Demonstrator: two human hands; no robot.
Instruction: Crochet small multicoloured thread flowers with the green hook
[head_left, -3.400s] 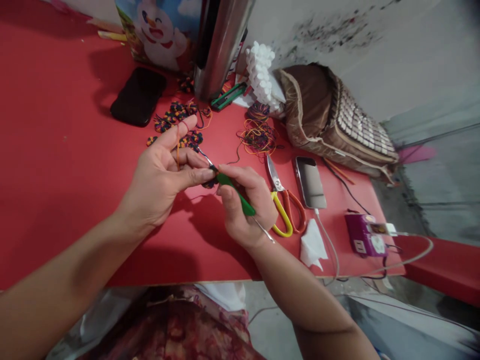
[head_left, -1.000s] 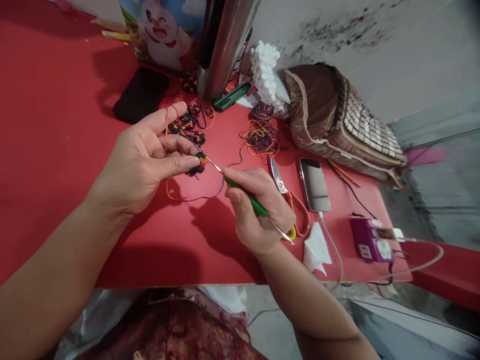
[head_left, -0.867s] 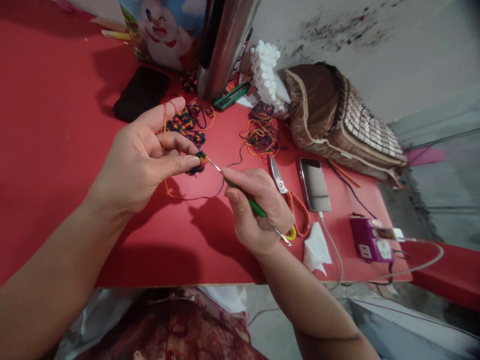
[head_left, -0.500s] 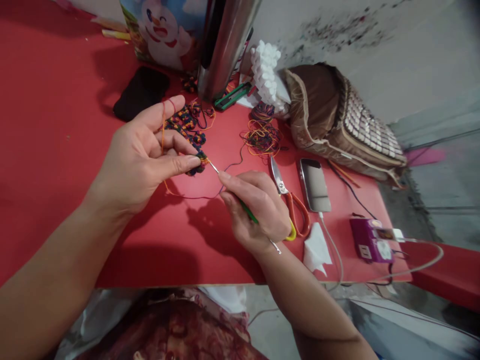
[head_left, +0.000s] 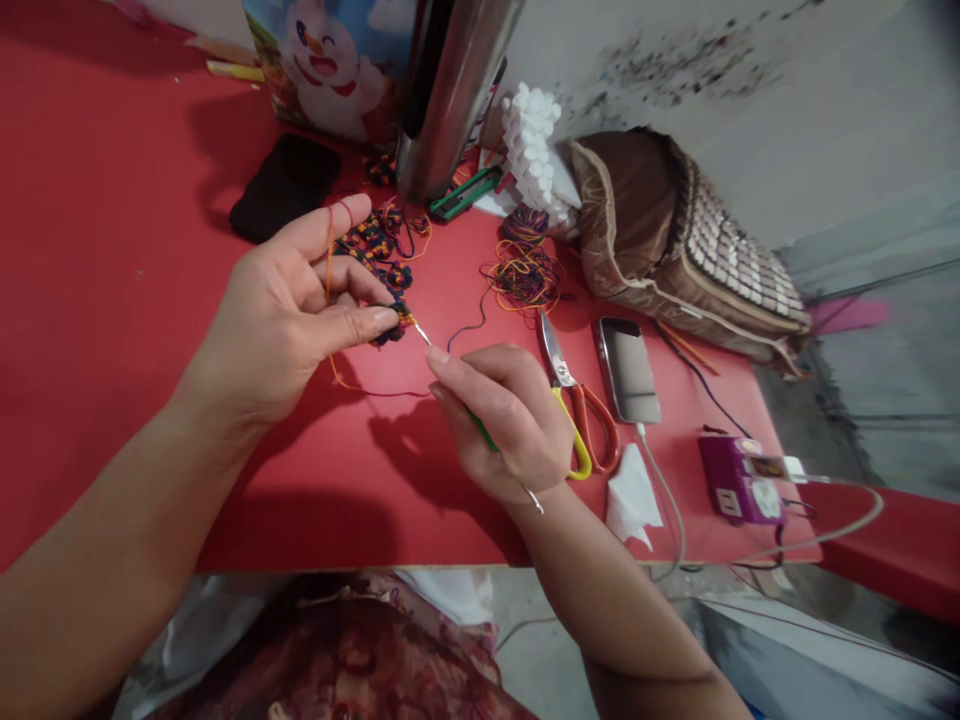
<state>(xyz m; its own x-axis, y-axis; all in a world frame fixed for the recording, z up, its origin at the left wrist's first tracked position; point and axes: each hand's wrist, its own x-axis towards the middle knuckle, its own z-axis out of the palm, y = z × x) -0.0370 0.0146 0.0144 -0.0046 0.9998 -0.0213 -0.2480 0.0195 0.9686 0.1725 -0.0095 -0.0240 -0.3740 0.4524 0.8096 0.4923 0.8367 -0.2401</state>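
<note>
My left hand (head_left: 292, 310) pinches the edge of a dark multicoloured crochet piece (head_left: 390, 325) between thumb and fingers. Orange-red yarn (head_left: 329, 250) loops over its raised index finger and hangs down past the palm. A crochet hook (head_left: 484, 430) with a green grip lies in my right hand (head_left: 506, 415), closed round it. The hook's metal tip touches the crochet piece beside my left fingertips, and its other end sticks out below my right palm. From a loose tangle of yarn (head_left: 525, 275) farther back, a strand runs toward my hands.
Scissors (head_left: 562, 375) with red and yellow handles lie right of my right hand, beside a phone (head_left: 630, 370) on a cable. A purple box (head_left: 739, 480), white tissue (head_left: 634, 500), green cutter (head_left: 465, 194), metal pole (head_left: 450, 110), black pouch (head_left: 285, 188) and brown bag (head_left: 675, 240) surround the work.
My right hand has shifted slightly left with the hook, uncovering more of the yellow scissor handle. My left hand keeps its pinch and has barely moved.
</note>
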